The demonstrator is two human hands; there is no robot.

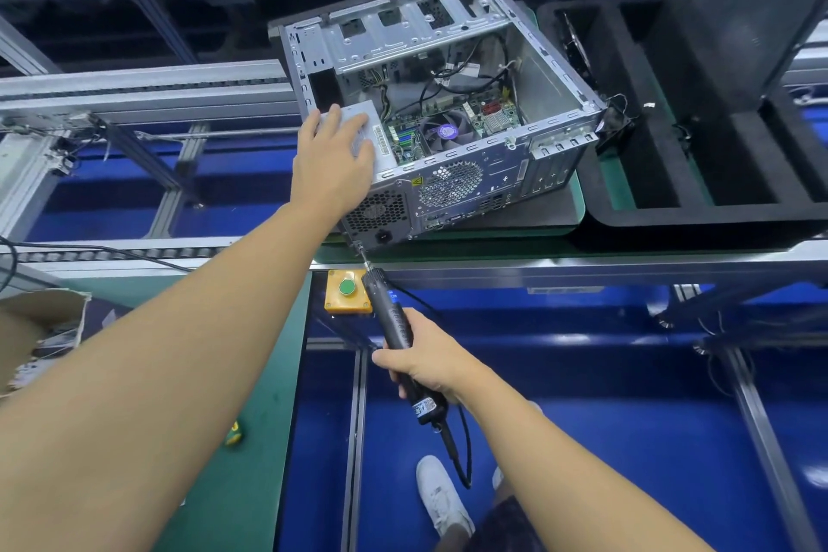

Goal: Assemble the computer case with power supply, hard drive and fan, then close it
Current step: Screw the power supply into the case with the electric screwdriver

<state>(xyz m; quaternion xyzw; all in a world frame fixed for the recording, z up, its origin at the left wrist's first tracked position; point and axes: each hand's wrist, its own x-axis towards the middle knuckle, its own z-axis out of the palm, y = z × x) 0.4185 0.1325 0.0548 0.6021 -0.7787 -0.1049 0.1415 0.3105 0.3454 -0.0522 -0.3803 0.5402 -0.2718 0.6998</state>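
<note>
Securing the power supply (381, 147)
Your left hand (334, 159) presses flat on it; your right hand (432, 365) grips the screwdriver (390, 314). The case (470, 182) looks stiff and heavy: brace its frame.

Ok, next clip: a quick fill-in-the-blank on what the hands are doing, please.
The left hand rests on the ____ inside the open computer case.
The right hand grips an electric ____ whose tip meets the case's rear corner.
The button on the yellow box is ____.
Missing: power supply; screwdriver; green.
</note>
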